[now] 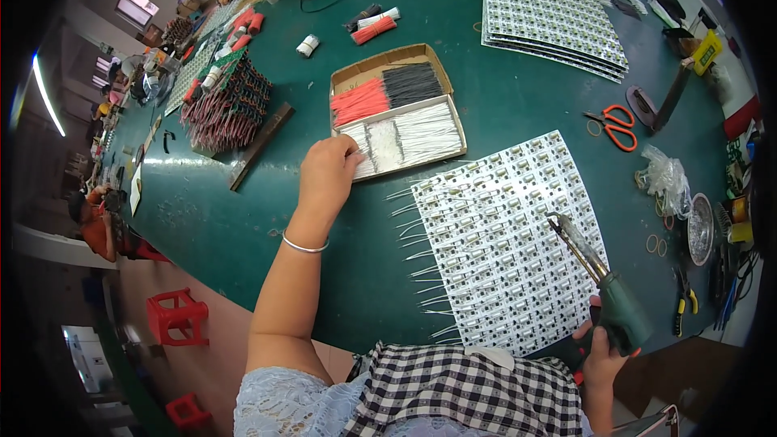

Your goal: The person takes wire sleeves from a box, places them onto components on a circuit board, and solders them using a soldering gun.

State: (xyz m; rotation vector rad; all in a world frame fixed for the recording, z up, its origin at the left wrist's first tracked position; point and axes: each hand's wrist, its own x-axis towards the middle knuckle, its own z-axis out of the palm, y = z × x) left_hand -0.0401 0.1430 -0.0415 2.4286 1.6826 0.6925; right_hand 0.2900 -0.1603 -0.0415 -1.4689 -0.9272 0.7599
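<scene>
Now our left hand (326,171) reaches into the cardboard box (396,107), fingers curled down onto the white wires (405,142) in its near compartment; we cannot tell whether any wire is pinched. Red wires (361,101) and black wires (412,83) fill the far compartment. Our right hand (603,352) grips the green handle of a soldering iron (595,271) at the tabletop's near edge, its tip over the white circuit board panel (506,239). Orange scissors (617,126) lie toward the right edge, and stacked panels (550,24) sit near the far edge.
</scene>
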